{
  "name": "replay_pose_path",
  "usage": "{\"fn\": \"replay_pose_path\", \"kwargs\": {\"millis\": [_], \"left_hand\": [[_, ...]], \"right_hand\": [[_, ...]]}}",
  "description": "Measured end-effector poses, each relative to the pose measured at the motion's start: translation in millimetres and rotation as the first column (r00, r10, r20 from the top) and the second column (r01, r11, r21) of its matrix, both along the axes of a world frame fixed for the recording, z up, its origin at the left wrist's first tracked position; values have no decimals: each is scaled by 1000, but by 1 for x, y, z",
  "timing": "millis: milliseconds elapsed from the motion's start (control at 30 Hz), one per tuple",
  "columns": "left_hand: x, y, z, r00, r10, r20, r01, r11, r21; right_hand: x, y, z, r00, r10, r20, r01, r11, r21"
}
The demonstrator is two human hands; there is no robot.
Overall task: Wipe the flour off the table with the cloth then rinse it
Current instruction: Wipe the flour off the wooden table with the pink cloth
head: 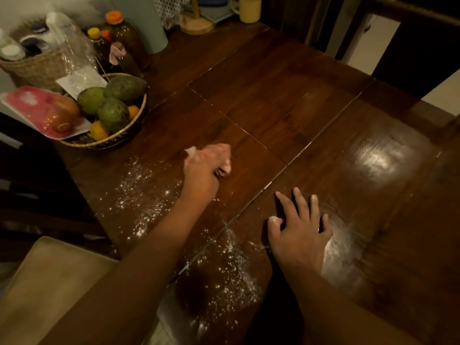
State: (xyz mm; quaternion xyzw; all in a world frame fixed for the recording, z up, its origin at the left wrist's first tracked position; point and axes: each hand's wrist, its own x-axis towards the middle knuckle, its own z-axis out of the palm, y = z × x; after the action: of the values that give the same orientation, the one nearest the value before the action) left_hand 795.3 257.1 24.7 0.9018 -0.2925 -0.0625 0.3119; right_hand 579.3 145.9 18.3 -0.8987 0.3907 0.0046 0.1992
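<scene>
Left hand (202,174) fingers clenched on the pink cloth (219,155), pressed on the table (286,95) beside the flour (139,195). Right hand (300,232) flat, fingers spread wide. Fruit basket (117,135) sits at left edge; far tabletop open.

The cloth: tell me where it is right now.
In the head view, the cloth is bunched in the left hand on the table, just right of the fruit basket, beyond the flour.
</scene>
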Motion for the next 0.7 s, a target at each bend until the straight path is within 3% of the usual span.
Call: {"fn": "replay_pose_path", "kwargs": {"millis": [100, 233, 267, 333, 400, 500, 600, 700], "left_hand": [[-37, 21, 5, 946, -319, -65, 322, 945, 60], [-27, 85, 25, 758, -595, -267, 633, 770, 82], [-14, 92, 33, 749, -591, -300, 631, 774, 52], [14, 94, 40, 841, -455, -293, 473, 881, -12], [35, 83, 24, 966, -223, -132, 235, 968, 86], [29, 54, -7, 999, -43, 20, 38, 974, 222], [-23, 26, 1, 996, -83, 28, 77, 979, 191], [-77, 39, 17, 941, -328, -82, 336, 932, 136]], "right_hand": [[1, 0, 1, 1000, -3, 5, 3, 1000, 1], [1, 0, 1, 1000, -8, 14, 8, 1000, -2], [1, 0, 0, 1000, -4, 7, 4, 1000, -1], [1, -2, 0, 1000, -1, -3, 1, 1000, 9], [1, -1, 1, 1000, -7, 1, 7, 1000, 21], [1, -1, 0, 1000, -12, 18, 12, 1000, 11], [2, -1, 0, 999, -20, 36, 19, 1000, 16], [1, -1, -1, 999, -24, 40, 24, 1000, 12]]}}
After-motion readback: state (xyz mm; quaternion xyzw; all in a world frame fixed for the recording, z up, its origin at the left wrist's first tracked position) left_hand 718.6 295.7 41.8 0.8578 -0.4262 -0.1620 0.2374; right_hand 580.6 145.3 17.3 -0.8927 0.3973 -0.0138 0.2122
